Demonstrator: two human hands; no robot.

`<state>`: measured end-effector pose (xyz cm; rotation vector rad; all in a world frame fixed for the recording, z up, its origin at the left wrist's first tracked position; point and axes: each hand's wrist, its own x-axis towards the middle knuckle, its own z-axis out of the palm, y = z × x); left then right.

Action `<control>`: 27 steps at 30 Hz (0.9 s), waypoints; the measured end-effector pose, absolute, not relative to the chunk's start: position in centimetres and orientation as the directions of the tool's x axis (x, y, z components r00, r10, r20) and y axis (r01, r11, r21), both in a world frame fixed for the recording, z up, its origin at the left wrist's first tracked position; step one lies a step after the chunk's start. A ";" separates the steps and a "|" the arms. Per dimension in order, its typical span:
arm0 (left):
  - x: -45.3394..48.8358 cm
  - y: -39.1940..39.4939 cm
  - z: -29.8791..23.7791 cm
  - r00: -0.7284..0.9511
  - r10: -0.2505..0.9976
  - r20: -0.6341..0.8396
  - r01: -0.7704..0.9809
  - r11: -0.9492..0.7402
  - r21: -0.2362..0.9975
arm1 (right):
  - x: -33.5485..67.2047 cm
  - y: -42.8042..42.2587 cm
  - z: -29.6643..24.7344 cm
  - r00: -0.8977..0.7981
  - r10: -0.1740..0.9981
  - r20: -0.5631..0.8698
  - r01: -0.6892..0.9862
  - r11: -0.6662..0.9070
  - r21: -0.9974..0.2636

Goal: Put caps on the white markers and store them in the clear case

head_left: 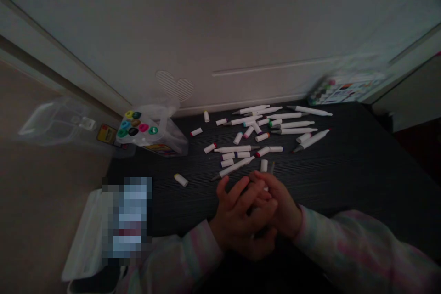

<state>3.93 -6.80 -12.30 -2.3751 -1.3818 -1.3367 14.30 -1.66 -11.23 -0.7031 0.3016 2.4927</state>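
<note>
Close together at the table's front edge, my left hand (245, 216) overlaps my right hand (280, 202), its fingers curled and partly spread. A little white shows between the fingers, so something slim is held there, mostly hidden. Just beyond my right hand's knuckles juts the grey, brown-tipped end of a marker (273, 167); its body is hidden by the hands. A white cap (263, 166) lies right beside that tip. Farther back are several uncapped white markers (237, 166) and loose caps with coloured ends (262, 137).
A clear plastic case (172, 135) with several capped markers upright stands at left, beside a transparent lid (69, 121). Nearer lie a white tray-like piece (84, 234) and a blurred-out screen (131, 218). Another marker set (344, 88) leans at the back right against the white panel (258, 55).
</note>
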 end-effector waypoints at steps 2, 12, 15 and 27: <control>4.0 -6.8 -12.5 0.203 0.659 0.724 0.734 -0.593 0.333 | 14.2 -1.7 -11.2 -0.747 0.434 -0.503 -0.533 -0.844 0.063; 4.0 -6.6 -12.6 0.220 0.655 0.723 0.735 -0.599 0.319 | 14.3 -1.5 -10.9 -0.719 0.430 -0.546 -0.520 -0.854 0.012; 4.0 -6.6 -12.6 0.229 0.653 0.722 0.742 -0.597 0.306 | 14.3 -1.6 -10.7 -0.698 0.453 -0.555 -0.538 -0.843 -0.012; 3.8 -5.4 -12.6 0.202 0.695 0.690 0.735 -0.573 0.362 | 14.8 -1.3 -11.4 -0.671 0.582 -0.459 -0.636 -0.770 -0.047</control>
